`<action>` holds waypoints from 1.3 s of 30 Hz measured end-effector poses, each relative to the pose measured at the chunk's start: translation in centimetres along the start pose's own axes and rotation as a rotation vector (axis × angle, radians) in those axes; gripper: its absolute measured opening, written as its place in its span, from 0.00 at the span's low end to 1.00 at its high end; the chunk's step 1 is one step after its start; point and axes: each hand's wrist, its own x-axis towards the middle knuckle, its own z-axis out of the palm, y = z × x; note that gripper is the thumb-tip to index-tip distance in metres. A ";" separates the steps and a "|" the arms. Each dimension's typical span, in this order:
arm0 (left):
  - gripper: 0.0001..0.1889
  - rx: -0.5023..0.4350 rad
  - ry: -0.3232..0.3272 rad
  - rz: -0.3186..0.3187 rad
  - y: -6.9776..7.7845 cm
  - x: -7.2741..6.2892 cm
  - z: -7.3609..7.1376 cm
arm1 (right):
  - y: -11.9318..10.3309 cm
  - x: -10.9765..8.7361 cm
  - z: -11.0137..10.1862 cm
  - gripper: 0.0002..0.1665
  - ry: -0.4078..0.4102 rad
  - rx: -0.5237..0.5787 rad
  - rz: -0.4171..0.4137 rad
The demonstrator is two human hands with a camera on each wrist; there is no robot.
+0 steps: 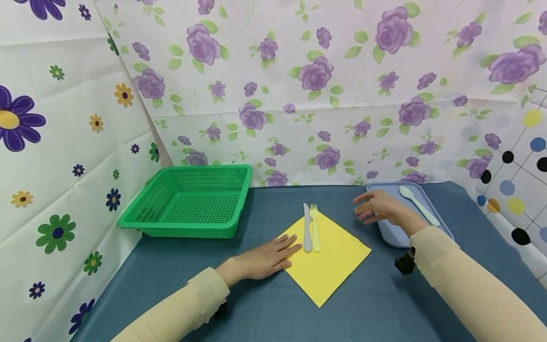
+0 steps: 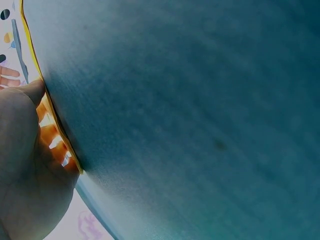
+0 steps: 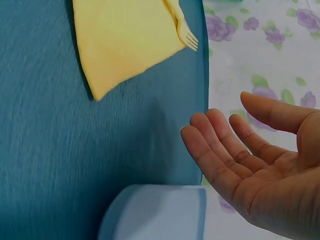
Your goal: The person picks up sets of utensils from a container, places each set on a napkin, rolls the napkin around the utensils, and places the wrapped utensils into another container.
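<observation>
A yellow napkin (image 1: 329, 261) lies on the table as a diamond. On its upper left part, a grey knife (image 1: 307, 230) and a pale yellow fork (image 1: 315, 230) lie side by side, handles toward me. My left hand (image 1: 267, 258) rests on the napkin's left edge, fingers extended and fingertips close by the knife handle. My right hand (image 1: 382, 207), holding nothing, hovers at the left side of a light blue tray (image 1: 395, 235) with its fingers relaxed. A pale green spoon (image 1: 419, 205) lies in that tray. In the right wrist view the fork (image 3: 186, 32) tines reach past the napkin's edge.
A green plastic basket (image 1: 201, 204) stands at the back left of the blue table (image 1: 273, 308). Flowered cloth (image 1: 265, 85) hangs behind the table, with more patterned cloth along both sides.
</observation>
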 end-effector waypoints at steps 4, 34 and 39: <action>0.30 -0.003 0.000 0.002 0.0 0.0 0.0 | 0.2 -0.2 -0.7 0.37 0.002 -0.009 -0.002; 0.30 -0.003 0.008 0.001 0.0 0.1 0.1 | 3.5 -2.5 -7.9 0.41 0.079 -0.068 0.043; 0.30 -0.011 0.005 0.003 0.0 0.0 0.0 | 4.1 -2.6 -9.1 0.44 0.087 -0.117 0.048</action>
